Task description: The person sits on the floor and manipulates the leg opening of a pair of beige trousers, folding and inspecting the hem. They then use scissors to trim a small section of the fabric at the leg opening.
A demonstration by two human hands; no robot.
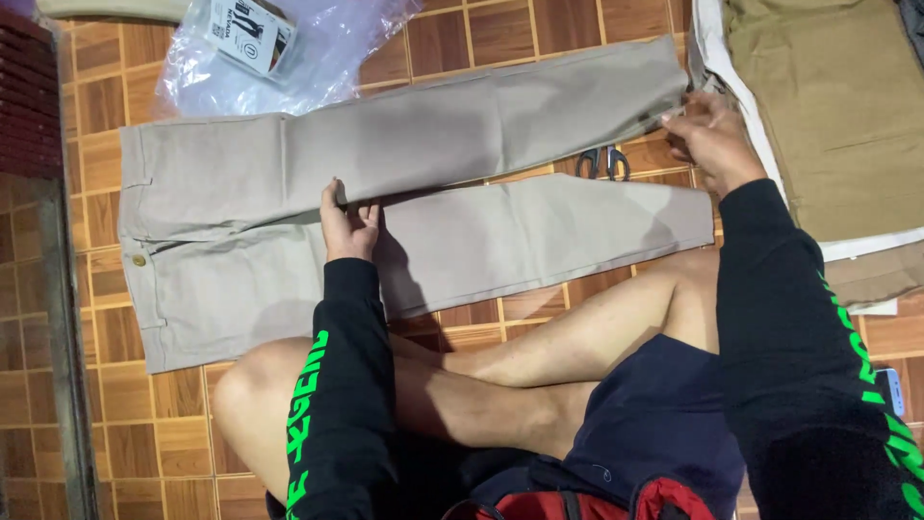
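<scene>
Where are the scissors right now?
In the head view, the scissors lie on the wooden floor between the two legs of the beige trousers, near the right hand.

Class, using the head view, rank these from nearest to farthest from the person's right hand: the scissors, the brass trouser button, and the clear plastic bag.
From the right hand, at the upper trouser leg's hem:
1. Scissors: just left of the hand, on the floor between the trouser legs.
2. Clear plastic bag: upper left, beyond the trousers.
3. Brass trouser button: far left, at the waistband.
</scene>
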